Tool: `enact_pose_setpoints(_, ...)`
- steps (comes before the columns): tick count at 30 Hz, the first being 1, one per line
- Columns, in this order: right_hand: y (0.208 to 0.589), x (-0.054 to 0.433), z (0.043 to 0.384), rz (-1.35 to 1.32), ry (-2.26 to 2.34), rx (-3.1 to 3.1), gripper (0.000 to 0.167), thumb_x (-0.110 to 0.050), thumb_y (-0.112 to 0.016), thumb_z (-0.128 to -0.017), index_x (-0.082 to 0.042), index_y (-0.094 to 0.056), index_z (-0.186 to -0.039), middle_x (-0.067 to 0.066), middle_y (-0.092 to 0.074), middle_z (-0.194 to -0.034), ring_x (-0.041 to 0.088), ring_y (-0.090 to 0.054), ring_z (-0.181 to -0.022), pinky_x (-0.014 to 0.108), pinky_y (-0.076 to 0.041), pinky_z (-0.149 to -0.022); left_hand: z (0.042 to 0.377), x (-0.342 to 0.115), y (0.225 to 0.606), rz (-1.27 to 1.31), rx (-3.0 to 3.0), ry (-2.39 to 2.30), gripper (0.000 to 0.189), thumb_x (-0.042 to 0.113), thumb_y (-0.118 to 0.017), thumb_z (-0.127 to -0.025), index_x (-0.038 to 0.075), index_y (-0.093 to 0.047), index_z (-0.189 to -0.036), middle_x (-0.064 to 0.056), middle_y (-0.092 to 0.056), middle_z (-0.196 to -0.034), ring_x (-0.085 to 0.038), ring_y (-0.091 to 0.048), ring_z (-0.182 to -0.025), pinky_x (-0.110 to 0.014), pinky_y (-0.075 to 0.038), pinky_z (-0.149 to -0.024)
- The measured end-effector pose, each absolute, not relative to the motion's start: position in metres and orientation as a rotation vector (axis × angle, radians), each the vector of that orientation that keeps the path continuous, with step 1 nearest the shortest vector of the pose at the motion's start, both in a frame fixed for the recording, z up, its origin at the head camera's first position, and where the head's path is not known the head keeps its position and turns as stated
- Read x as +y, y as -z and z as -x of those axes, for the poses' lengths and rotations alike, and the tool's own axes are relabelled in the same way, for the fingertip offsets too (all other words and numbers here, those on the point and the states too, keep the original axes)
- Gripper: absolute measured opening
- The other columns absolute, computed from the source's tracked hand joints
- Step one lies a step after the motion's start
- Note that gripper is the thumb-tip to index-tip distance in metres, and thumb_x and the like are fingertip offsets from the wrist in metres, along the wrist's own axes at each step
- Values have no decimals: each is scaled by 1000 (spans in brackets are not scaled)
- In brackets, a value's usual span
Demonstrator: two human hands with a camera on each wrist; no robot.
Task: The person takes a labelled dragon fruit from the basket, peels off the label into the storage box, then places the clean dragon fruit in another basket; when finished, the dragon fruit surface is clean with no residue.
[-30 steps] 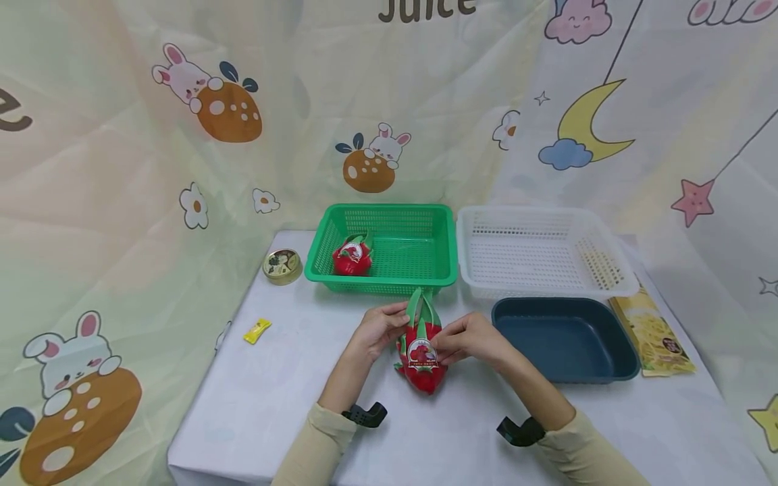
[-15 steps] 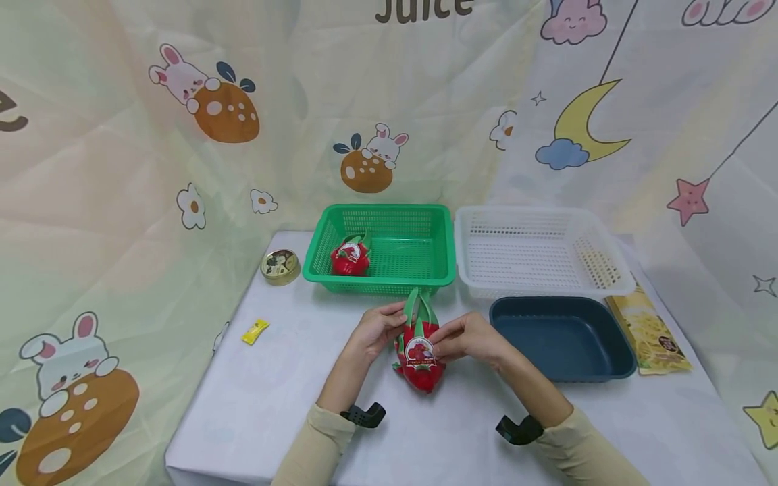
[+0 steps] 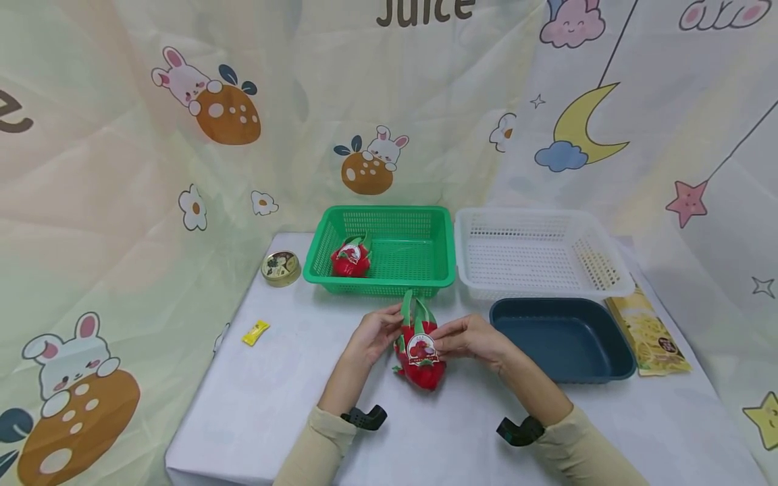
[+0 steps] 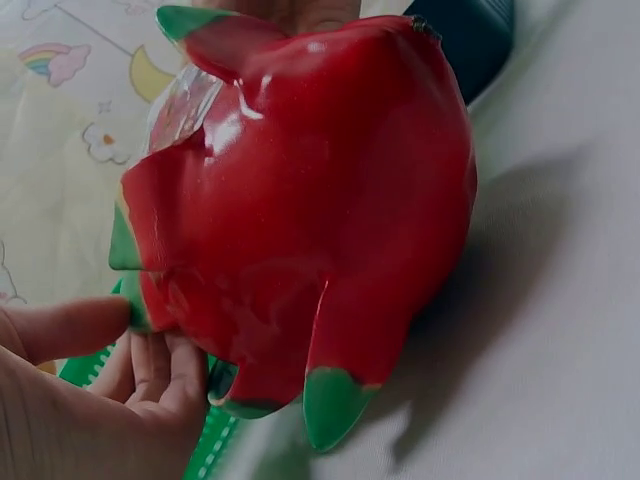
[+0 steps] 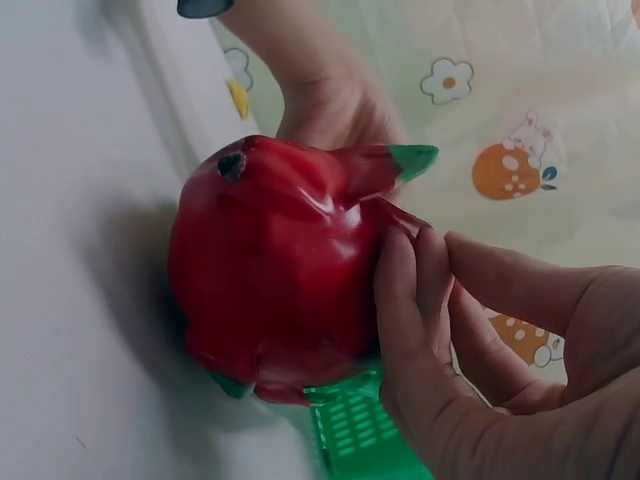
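A red dragon fruit [image 3: 430, 375] with long green leaf tips and a round printed label [image 3: 422, 349] is held between both hands over the white table, leaves towards the green basket. At its upper left, my left hand [image 3: 372, 334] pinches it; the left wrist view shows thumb and fingers at a green-tipped scale [image 4: 133, 300]. My right hand [image 3: 473, 339] pinches near the label's right edge. The right wrist view has the right thumb and fingertips [image 5: 400, 250] together at a scale edge on the glossy skin [image 5: 280, 260]. A second labelled dragon fruit [image 3: 350, 263] sits in the green basket [image 3: 450, 273].
Right of the green basket stands a white basket [image 3: 468, 287], with a dark blue basin [image 3: 559, 351] in front of it. A yellow packet [image 3: 653, 337] lies beyond the basin's right side. Over on the left are a round gold tin [image 3: 281, 268] and a small yellow-wrapped candy [image 3: 256, 332].
The held dragon fruit has turned slightly, its leaves leaning further left and its lower tip shifted right. Both hands keep their hold in almost the same place.
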State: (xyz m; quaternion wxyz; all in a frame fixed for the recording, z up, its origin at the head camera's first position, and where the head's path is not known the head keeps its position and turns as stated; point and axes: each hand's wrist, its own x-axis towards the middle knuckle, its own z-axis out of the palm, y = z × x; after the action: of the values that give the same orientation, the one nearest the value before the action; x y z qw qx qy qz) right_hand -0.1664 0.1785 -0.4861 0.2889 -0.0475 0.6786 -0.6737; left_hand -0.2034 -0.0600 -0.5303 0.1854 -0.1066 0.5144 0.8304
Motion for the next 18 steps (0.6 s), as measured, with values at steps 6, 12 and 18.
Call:
enact_pose_setpoints(6,487,179,166,117,1847,1777,33,-1,-69,-96,18,-66,-122,10,-76,-99,18,-75,-85,36,-63,-83,201,-55,530,297,1373,-2403,49,-6,-51,-99,-12,-47,-148,-24,-54,-150,-29,-58,-129,-45,-36,-120)
enact_pose_setpoints(12,490,179,163,107,1876,1738,34,-2,-66,-97,18,-64,-124,8,-75,-99,15,-74,-84,35,-62,-85,199,-54,532,296,1233,-2465,51,-8,-44,-102,-13,-38,-153,-28,-39,-160,-35,-40,-147,-41,-32,-122)
enact_pose_setpoints(18,491,179,161,113,1925,1686,34,-2,-65,-98,18,-63,-126,8,-74,-102,15,-73,-86,33,-62,-85,200,-55,536,327,1191,-2487,52,-6,-43,-103,-12,-37,-154,-26,-48,-153,-27,-51,-134,-32,-44,-111)
